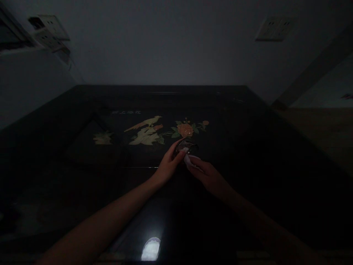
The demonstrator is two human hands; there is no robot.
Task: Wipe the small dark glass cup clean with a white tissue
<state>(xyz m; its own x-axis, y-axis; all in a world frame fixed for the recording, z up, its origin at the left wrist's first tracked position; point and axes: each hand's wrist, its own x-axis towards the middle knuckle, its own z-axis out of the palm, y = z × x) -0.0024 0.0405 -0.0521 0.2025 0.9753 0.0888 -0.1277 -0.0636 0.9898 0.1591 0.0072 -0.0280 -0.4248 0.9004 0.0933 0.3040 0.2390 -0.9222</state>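
Observation:
In dim light, my left hand (167,165) grips a small, dark, shiny drinking glass (193,146), its thumb on the near side and its fingers behind. The glass is tilted, with its rounded rim toward the right. My right hand (209,175) pinches a crumpled white cloth (190,162), part of which reaches up to the glass beside my left thumb. Whether it is fabric or paper is hard to tell. Both hands are above a black, glossy tabletop (149,176), close to its inlaid flower picture (185,129).
A bird inlay (147,125) and pale leaf shapes decorate the tabletop. Behind it stands a grey wall (165,44) with sockets at the right (275,28) and a socket (53,27) at the left. A bright reflection (151,249) shows near the front edge. Wooden flooring (325,129) lies at right.

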